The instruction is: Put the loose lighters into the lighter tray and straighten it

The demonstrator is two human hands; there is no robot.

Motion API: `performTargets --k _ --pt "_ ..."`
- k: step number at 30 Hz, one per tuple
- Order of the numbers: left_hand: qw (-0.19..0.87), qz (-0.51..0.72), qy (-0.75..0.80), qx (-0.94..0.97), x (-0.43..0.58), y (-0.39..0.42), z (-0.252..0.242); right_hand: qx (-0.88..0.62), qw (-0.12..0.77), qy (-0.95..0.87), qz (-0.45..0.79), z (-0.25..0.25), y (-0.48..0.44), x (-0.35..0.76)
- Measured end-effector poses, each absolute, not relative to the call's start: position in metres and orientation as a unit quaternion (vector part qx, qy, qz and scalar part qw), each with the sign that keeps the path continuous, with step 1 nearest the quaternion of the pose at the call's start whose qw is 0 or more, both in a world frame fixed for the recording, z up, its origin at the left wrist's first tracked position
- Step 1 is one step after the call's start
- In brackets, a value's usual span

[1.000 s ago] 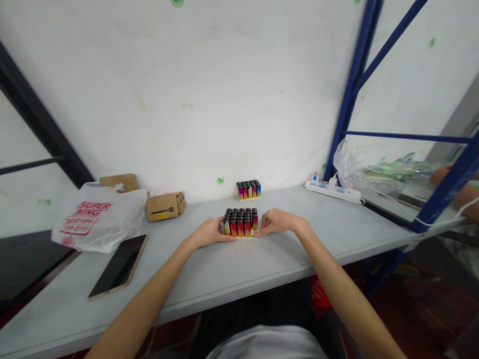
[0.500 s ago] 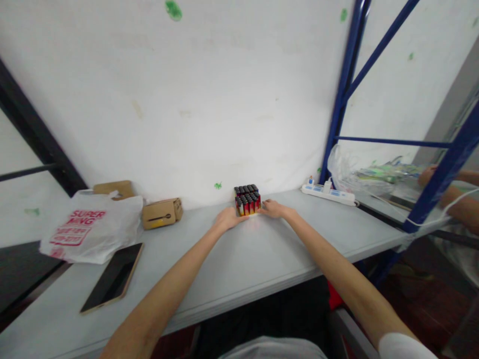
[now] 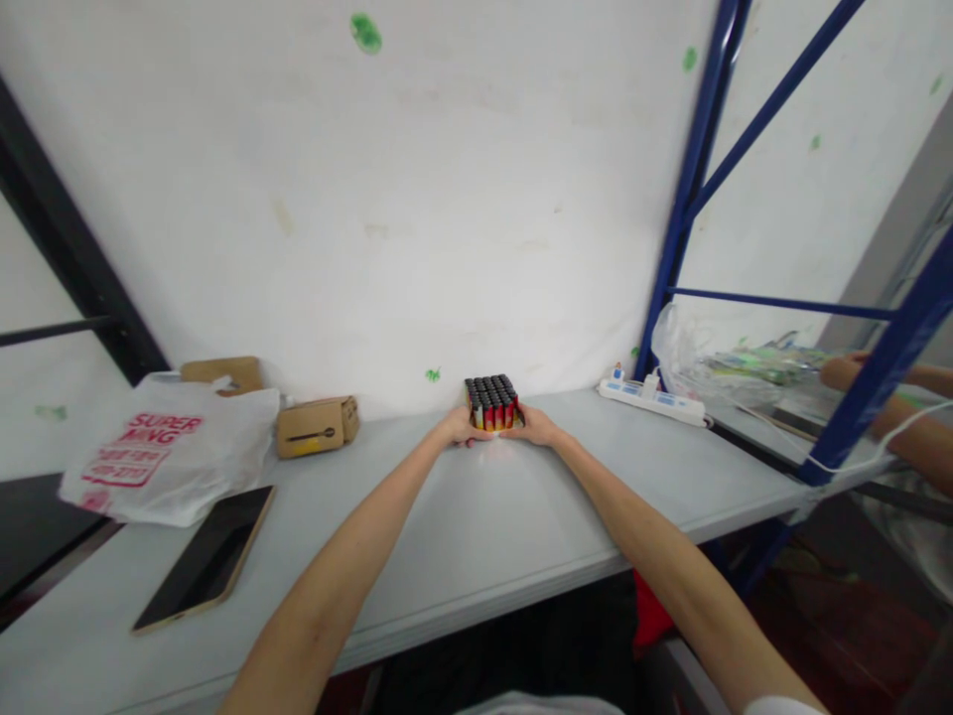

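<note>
A block of colourful lighters (image 3: 492, 402) with black tops stands on the grey table (image 3: 476, 516), close against the white wall at the back. My left hand (image 3: 460, 428) curls around the block's left side and my right hand (image 3: 534, 426) around its right side. Both arms are stretched far forward. The fingers press on the block's lower edges.
A white plastic bag with red print (image 3: 160, 452), two small cardboard boxes (image 3: 317, 426) and a black phone (image 3: 203, 559) lie at the left. A white power strip (image 3: 655, 397) sits at the right by the blue rack post (image 3: 685, 189). Another person's hand (image 3: 845, 371) shows far right.
Both hands have pushed the block of lighters away from me, up against the smaller group by the wall. The two groups now stand together as one block.
</note>
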State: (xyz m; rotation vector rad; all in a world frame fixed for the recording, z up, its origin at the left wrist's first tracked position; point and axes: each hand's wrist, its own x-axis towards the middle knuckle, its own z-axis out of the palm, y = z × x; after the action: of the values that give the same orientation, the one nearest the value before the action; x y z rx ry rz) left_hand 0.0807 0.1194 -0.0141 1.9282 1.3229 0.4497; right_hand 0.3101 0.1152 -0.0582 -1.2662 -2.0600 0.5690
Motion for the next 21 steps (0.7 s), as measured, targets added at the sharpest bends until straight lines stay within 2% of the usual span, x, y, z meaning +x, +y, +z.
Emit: performTargets --k 8,21 --pt "0.327 0.165 0.536 0.761 0.065 0.11 -0.016 -0.489 0.318 -0.789 0.191 -0.055 0.105 0.303" --pt "0.367 0.201 0.54 0.73 0.019 0.021 -0.029 -0.399 0.347 -0.812 0.25 -0.058 0.027 0.275"
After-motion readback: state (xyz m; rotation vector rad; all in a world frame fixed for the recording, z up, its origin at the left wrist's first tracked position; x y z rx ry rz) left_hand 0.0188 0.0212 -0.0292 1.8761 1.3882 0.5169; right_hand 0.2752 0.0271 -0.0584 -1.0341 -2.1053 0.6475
